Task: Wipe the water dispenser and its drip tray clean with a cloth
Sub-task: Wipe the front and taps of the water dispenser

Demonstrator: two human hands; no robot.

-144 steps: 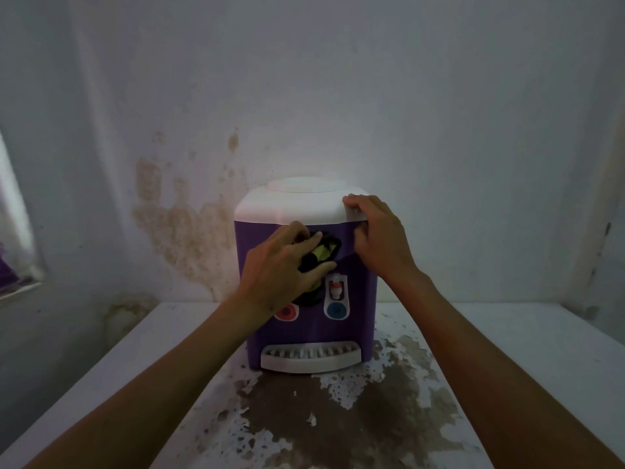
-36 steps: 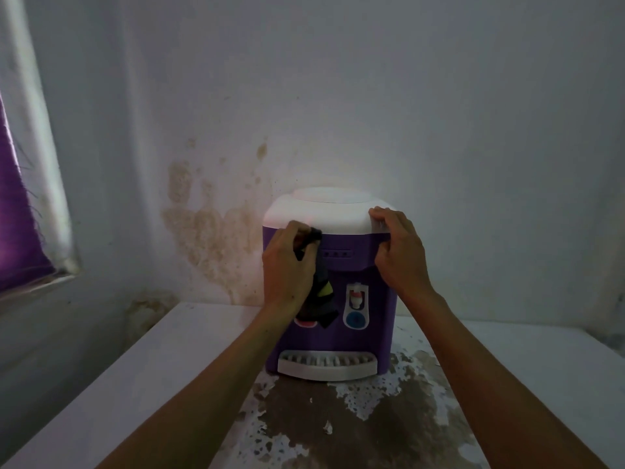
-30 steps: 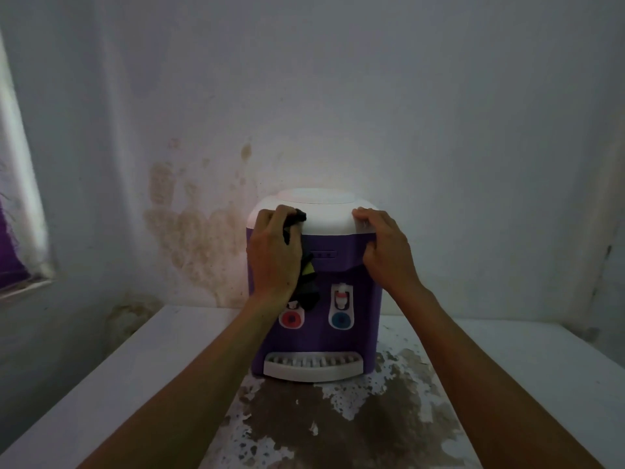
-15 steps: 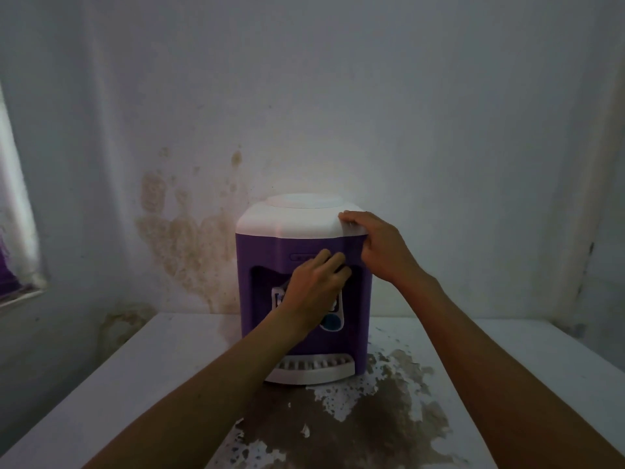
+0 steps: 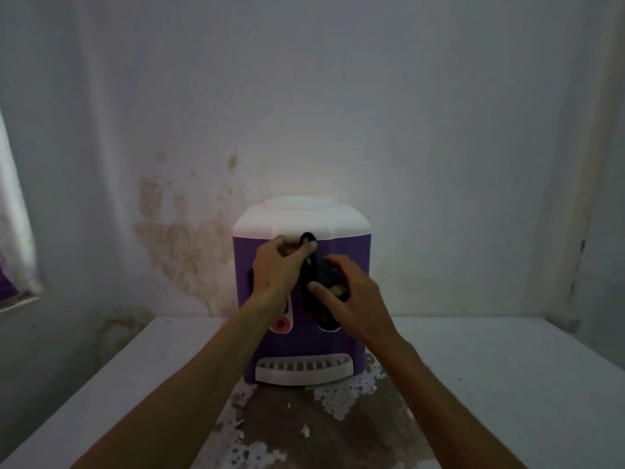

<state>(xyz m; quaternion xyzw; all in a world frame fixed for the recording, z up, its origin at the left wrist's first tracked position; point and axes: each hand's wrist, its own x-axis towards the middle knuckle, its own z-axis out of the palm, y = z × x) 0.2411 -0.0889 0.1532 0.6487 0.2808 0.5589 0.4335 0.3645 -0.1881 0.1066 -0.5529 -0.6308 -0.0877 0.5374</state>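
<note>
A small purple water dispenser (image 5: 355,252) with a white top stands on the table against the wall. Its white slotted drip tray (image 5: 303,369) sits at the bottom front. A dark cloth (image 5: 316,279) with a bit of yellow hangs in front of the dispenser's face. My left hand (image 5: 275,269) pinches the cloth's upper end just under the white top. My right hand (image 5: 345,296) grips the lower part of the cloth, in front of the taps. A red tap button (image 5: 281,323) shows below my left wrist; the other tap is hidden.
The white table (image 5: 507,384) has a large brown patch of peeled paint (image 5: 321,424) in front of the dispenser. A stained wall (image 5: 182,238) rises right behind it. A window edge (image 5: 17,265) lies at the far left.
My right hand has left the dispenser's top edge and come down onto the cloth. My left hand has risen from the tap area to just under the white top, and both hands now hold the cloth.
</note>
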